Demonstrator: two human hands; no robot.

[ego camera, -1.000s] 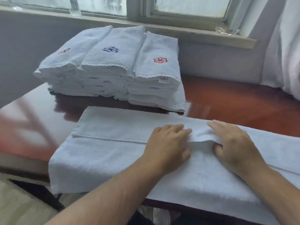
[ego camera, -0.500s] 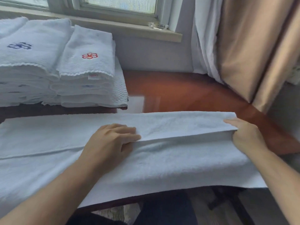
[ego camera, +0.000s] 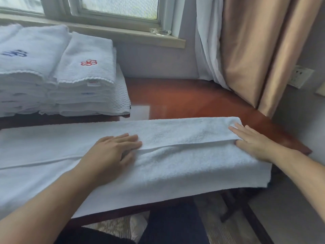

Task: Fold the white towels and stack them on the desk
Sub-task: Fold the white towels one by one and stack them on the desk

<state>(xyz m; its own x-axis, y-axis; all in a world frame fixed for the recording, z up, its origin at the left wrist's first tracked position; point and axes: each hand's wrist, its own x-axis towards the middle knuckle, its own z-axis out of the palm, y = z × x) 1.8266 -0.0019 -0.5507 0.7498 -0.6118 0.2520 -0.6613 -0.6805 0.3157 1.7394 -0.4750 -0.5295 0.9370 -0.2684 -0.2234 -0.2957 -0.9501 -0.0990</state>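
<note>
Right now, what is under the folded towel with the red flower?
Under the red-flower towel lie more folded white towels, a waffle-textured one lowest, on the reddish desk. Only their edges show; their tops are covered.

Hotel-like room: curtains (ego camera: 246, 55), desk (ego camera: 184, 99), stacked towels (ego camera: 84, 81).

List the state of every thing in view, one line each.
Long towel, folded lengthwise, flat across the desk, near edge overhanging.
Left hand, flat, fingers straight, pressing the towel.
Right hand, flat on the towel's right end.
Folded towels, stacked at the desk's far left.
Curtain, drawn aside.
</note>
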